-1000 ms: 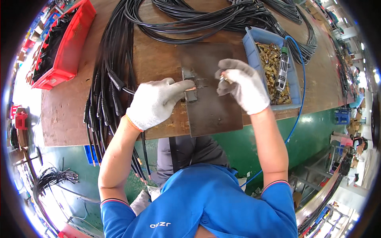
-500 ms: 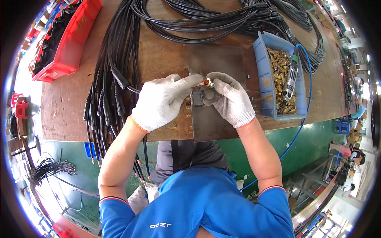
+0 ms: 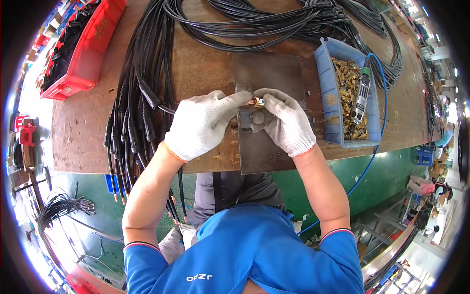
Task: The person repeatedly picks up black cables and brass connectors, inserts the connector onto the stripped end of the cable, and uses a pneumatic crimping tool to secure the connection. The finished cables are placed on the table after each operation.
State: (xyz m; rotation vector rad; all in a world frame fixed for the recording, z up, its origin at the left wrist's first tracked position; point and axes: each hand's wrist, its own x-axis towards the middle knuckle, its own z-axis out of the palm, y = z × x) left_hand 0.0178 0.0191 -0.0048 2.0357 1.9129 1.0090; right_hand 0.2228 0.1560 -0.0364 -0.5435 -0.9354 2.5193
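Both gloved hands pinch small brass fitting (image 3: 258,101): left hand (image 3: 203,123) from left, right hand (image 3: 283,120) from right, fingertips meeting. Fitting axis roughly left-right, directly above grey fixture block (image 3: 248,119); black cable (image 3: 166,110) trails left. Hands equally near.

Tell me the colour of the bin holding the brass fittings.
Blue: the bin at the person's right, seen in the head view, holds the brass fittings.

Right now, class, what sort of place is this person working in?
Probably a cable assembly workshop: bundles of black cables on a wooden workbench, a blue bin of brass fittings, and gloved hands joining a small brass part.
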